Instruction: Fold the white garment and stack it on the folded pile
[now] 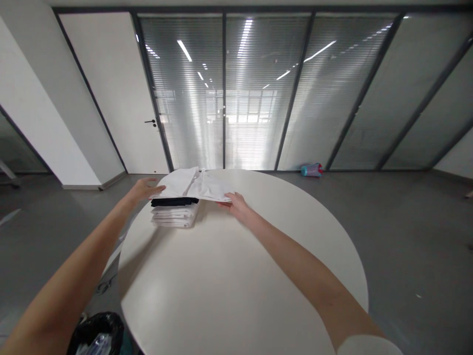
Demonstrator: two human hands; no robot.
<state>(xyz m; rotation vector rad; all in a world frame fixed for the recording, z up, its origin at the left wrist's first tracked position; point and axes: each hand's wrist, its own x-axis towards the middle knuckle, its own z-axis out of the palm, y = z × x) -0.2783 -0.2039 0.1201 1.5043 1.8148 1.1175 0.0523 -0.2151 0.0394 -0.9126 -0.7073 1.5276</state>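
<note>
Two hands are ours: our left hand (144, 190) and our right hand (236, 206) reach forward across one round white desk (225, 281). Between them sits one pile of folded clothes (174, 207) near the desk's far edge, in three visible parts: one loose white garment (199, 185) on top, one folded black garment (174, 201) under it, and a folded white stack (173, 217) at the bottom, whose exact count of layers we cannot tell.

The white garment lies with its long axis running left to right across our view, its right end reaching past the pile and its cloth creased and softly rumpled. The black garment and white stack are neater, with their folded edges facing us.

Our left fingers (157, 188) are spread apart, touching the garment's left side. Our right fingers (228, 199) lie close together at its right corner; we cannot tell whether they clamp it.

Beyond the desk, one blue and pink bottle (311, 170) lies on the gray floor (406, 246) by a glass partition (266, 93) with blinds. One white door (114, 93) stands to the left, and one black bag (96, 335) sits on the floor at lower left.
</note>
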